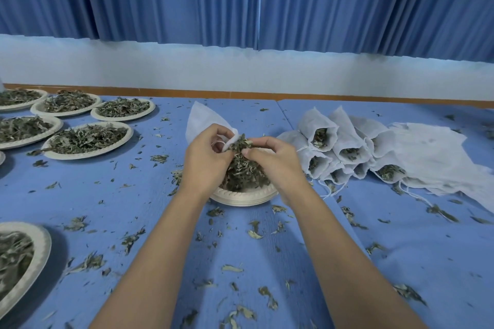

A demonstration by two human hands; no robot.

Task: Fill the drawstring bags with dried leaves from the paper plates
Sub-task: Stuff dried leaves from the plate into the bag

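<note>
A white drawstring bag (199,121) is held up over a paper plate (242,196) in the middle of the blue table. My left hand (207,159) pinches the bag's mouth. My right hand (275,165) grips a clump of dried leaves (242,145) at the bag's opening. A heap of the same leaves lies on the plate between my hands.
Several filled bags (332,149) lie in a pile to the right, beside flat empty bags (433,152). Several plates of leaves (89,139) stand at the far left, one more plate (29,256) at the near left. Loose leaf bits litter the table (427,248).
</note>
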